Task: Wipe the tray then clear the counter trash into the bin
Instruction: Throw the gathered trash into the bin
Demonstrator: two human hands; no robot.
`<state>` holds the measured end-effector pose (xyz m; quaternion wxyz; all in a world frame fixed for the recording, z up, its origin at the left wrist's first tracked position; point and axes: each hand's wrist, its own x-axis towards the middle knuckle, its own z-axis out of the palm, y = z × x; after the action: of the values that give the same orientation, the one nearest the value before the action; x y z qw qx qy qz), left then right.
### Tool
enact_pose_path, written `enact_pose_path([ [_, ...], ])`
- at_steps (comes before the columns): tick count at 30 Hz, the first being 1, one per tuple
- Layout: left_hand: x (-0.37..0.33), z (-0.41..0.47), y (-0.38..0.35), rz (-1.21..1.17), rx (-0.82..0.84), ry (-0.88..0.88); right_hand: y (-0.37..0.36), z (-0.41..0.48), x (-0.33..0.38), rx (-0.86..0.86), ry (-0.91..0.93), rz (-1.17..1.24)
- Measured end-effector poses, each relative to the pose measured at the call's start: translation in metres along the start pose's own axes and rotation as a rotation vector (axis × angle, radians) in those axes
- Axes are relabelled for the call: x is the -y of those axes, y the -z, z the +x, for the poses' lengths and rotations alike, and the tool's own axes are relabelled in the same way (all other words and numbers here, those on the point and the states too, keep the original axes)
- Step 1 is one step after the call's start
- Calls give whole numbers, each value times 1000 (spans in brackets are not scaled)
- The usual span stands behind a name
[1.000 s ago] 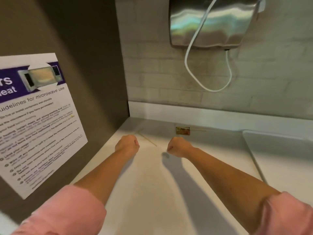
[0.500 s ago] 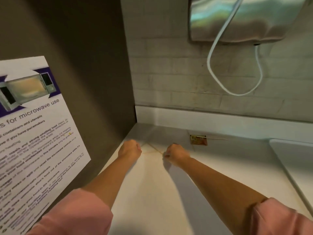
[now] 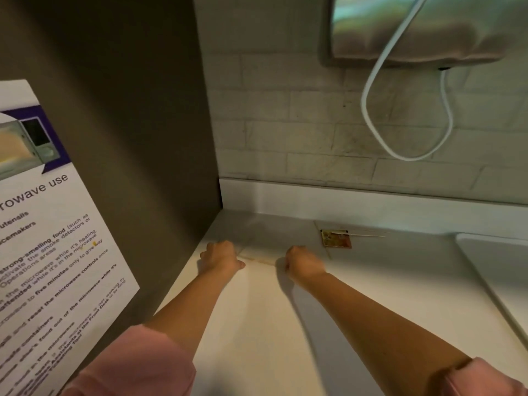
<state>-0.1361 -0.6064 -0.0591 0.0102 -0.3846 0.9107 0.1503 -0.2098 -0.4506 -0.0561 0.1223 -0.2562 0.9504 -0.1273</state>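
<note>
White laminate counter (image 3: 371, 295) runs smooth and matte into a corner, with pale brick tiling behind it. On my left a dark flat side panel (image 3: 128, 110) carries a glossy paper microwave notice (image 3: 57, 238). High on the wall hangs a brushed-metal box (image 3: 414, 27) with a white rubbery cord (image 3: 371, 110) looping below it. At the right edge I see the tray (image 3: 497, 270): white, rigid-looking, with a raised rounded lip, and only its corner in view.

Both hands sit near the back corner, knuckles up and fingers curled under, the left hand (image 3: 221, 257) apart from the right hand (image 3: 303, 262). A thin wooden stick (image 3: 258, 260) lies across the gap between them, each end meeting a fist. The fingertips are hidden, so I cannot tell whether either hand actually pinches it. I judge it nearly weightless, stiff but easy to snap, and awkward to lift off a slick surface, so I would pinch one end or slide it to the counter's edge.

Just beyond the right hand lies a small brown sachet (image 3: 335, 238), flat and foil-like. It is probably light and crinkly, and best pinched by a corner. Pale thin slivers (image 3: 368, 234) lie beside it, near the upstand.
</note>
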Motion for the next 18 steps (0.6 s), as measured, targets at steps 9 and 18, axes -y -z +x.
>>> enact_pose_path([
  [9, -12, 0, -8, 66, -21, -2, 9, -8, -6, 158, -91, -181],
  [18, -26, -13, -15, -215, 6, 17, 18, -20, -24, 132, -98, 40],
])
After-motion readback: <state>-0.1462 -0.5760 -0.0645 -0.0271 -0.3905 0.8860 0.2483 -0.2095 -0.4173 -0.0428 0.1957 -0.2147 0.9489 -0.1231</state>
